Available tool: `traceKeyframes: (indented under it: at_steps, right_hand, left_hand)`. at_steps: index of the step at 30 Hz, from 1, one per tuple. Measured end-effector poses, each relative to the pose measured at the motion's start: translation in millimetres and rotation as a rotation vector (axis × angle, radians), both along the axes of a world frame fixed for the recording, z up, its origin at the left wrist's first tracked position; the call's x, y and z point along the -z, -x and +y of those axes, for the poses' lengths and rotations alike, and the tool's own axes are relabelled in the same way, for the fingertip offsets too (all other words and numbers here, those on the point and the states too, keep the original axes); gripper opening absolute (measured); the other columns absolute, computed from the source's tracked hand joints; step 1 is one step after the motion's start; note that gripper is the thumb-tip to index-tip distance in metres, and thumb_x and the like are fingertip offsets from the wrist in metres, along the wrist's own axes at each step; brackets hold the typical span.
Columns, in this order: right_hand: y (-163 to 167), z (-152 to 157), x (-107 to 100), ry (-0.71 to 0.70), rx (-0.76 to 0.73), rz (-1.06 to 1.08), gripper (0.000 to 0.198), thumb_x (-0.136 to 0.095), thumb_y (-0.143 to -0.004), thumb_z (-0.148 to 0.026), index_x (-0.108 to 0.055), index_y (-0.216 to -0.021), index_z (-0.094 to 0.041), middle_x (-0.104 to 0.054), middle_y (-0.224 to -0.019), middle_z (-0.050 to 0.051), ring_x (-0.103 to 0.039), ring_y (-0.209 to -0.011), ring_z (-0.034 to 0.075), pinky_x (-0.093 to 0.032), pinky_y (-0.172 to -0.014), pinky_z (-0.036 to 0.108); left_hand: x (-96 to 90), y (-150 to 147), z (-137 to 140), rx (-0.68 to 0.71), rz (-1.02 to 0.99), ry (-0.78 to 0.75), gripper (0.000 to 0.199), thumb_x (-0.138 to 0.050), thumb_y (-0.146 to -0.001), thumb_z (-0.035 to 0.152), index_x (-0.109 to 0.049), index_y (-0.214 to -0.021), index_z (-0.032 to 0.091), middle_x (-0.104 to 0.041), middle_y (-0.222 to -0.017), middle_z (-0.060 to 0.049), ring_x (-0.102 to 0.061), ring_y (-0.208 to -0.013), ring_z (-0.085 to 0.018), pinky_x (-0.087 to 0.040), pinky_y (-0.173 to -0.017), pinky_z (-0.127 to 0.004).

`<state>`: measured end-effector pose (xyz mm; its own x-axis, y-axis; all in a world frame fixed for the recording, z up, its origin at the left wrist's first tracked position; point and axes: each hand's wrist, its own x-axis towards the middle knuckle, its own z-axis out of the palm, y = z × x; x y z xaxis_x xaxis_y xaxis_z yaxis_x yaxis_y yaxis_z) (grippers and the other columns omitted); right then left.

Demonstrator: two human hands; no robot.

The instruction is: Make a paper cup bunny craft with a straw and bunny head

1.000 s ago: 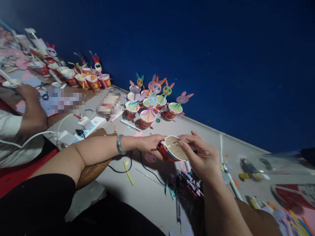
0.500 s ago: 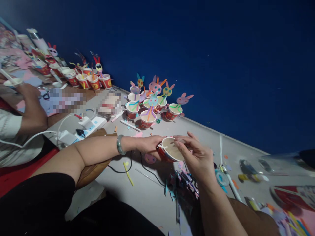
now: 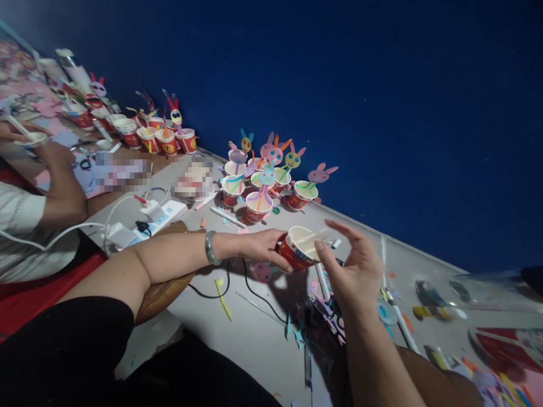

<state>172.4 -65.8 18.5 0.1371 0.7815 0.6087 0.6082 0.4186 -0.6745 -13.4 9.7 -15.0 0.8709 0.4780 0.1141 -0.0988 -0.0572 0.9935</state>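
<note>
My left hand (image 3: pixel 269 247), with a bangle at its wrist, grips a red paper cup (image 3: pixel 297 259) by its side, tilted so the pale inside shows. My right hand (image 3: pixel 360 274) is at the cup's right rim, thumb and index finger spread apart. A whitish, see-through strip (image 3: pixel 317 237) shows between the cup's mouth and the right fingers; whether it touches them I cannot tell. Below the cup lies a pink paper animal face (image 3: pixel 262 272). Behind it stand several red cups (image 3: pixel 259 210) holding paper rabbit figures (image 3: pixel 267 174) with coloured limbs.
A white power strip (image 3: pixel 169 217) with plugs and cables lies to the left. Beyond it a co-worker's arm (image 3: pixel 63 186) rests near more decorated cups (image 3: pixel 168 144). Paper scraps (image 3: pixel 294 333) and a yellow strip (image 3: pixel 223 301) litter the table. A blue wall (image 3: pixel 382 113) rises behind.
The cup has been raised and turned, so more of its red side shows. My right hand has moved right from over its mouth, its fingers spreading, and the whitish strip is now visible.
</note>
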Motion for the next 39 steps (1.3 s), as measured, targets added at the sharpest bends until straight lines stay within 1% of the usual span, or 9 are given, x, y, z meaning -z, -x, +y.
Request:
traceKeyframes:
  at_steps: [2,4,7,10,18,22,27,34,39]
  right_hand:
    - [4,-4,-3,-0.246,0.065,-0.192,0.036,-0.075,-0.074,-0.03,-0.065,-0.108,-0.025,-0.07,-0.114,0.009,-0.063,-0.111,0.03,-0.045,-0.1,0.055]
    - [10,-10,-5,-0.367,0.053,-0.366,0.034,-0.078,-0.07,-0.028,-0.065,-0.101,-0.028,-0.071,-0.104,0.005,-0.065,-0.101,0.029,-0.046,-0.094,0.051]
    - [20,-17,-8,-0.347,0.007,-0.518,0.033,-0.079,-0.07,-0.029,-0.064,-0.099,-0.029,-0.072,-0.091,0.003,-0.065,-0.089,0.026,-0.047,-0.081,0.043]
    - [28,-22,-7,-0.33,0.003,-0.572,0.033,-0.077,-0.073,-0.029,-0.063,-0.103,-0.028,-0.072,-0.091,0.003,-0.065,-0.088,0.025,-0.045,-0.078,0.04]
    - [30,-36,-1,-0.539,0.042,-0.772,0.031,-0.075,-0.075,-0.016,-0.066,-0.103,-0.028,-0.076,-0.089,0.0,-0.065,-0.08,0.02,-0.042,-0.078,0.038]
    - [26,-42,4,-0.535,0.03,-0.821,0.031,-0.073,-0.076,-0.017,-0.068,-0.104,-0.027,-0.077,-0.096,0.001,-0.068,-0.086,0.021,-0.044,-0.08,0.038]
    - [32,-40,2,-0.48,-0.002,-0.726,0.032,-0.072,-0.076,-0.012,-0.065,-0.105,-0.023,-0.078,-0.099,0.004,-0.071,-0.088,0.023,-0.045,-0.085,0.041]
    - [49,-36,-4,-0.429,0.026,-0.581,0.014,-0.064,-0.085,-0.011,-0.059,-0.094,-0.021,-0.078,-0.09,0.003,-0.072,-0.085,0.02,-0.044,-0.09,0.041]
    - [50,-38,-5,-0.293,-0.014,-0.511,0.014,-0.062,-0.087,-0.013,-0.058,-0.097,-0.021,-0.076,-0.098,0.005,-0.069,-0.082,0.019,-0.041,-0.088,0.041]
  left_hand:
    - [2.1,-1,2,-0.129,0.038,-0.126,0.059,-0.081,-0.064,0.026,-0.061,-0.118,0.012,-0.067,-0.113,-0.01,-0.063,-0.1,-0.021,-0.049,-0.093,-0.037]
    - [4.5,-1,3,-0.278,0.079,-0.28,0.064,-0.081,-0.062,0.027,-0.06,-0.12,0.012,-0.065,-0.116,-0.012,-0.062,-0.104,-0.024,-0.049,-0.095,-0.04]
    - [7.3,-1,4,-0.423,0.064,-0.481,0.061,-0.08,-0.062,0.025,-0.06,-0.118,0.014,-0.064,-0.118,-0.013,-0.059,-0.11,-0.027,-0.047,-0.097,-0.042]
    - [6.6,0,2,-0.486,-0.04,-0.62,0.058,-0.075,-0.065,0.023,-0.058,-0.12,0.014,-0.063,-0.119,-0.014,-0.058,-0.112,-0.027,-0.047,-0.099,-0.042]
    - [-3.6,4,-7,-0.519,-0.189,-0.719,0.054,-0.068,-0.077,0.036,-0.055,-0.125,0.015,-0.061,-0.12,-0.017,-0.055,-0.114,-0.028,-0.045,-0.1,-0.043]
    - [-6.4,4,-10,-0.524,-0.202,-0.709,0.054,-0.065,-0.08,0.045,-0.055,-0.123,0.015,-0.061,-0.118,-0.016,-0.055,-0.114,-0.028,-0.045,-0.1,-0.043]
    - [-6.1,3,-12,-0.546,-0.23,-0.742,0.05,-0.066,-0.082,0.041,-0.055,-0.123,0.014,-0.061,-0.119,-0.016,-0.056,-0.113,-0.027,-0.046,-0.098,-0.042]
    - [-1.1,3,-10,-0.552,-0.271,-0.778,0.056,-0.069,-0.081,0.044,-0.053,-0.127,0.015,-0.06,-0.119,-0.016,-0.056,-0.113,-0.027,-0.046,-0.098,-0.042]
    - [-0.1,3,-11,-0.552,-0.249,-0.775,0.058,-0.07,-0.08,0.044,-0.052,-0.129,0.017,-0.059,-0.121,-0.016,-0.055,-0.115,-0.028,-0.046,-0.099,-0.044]
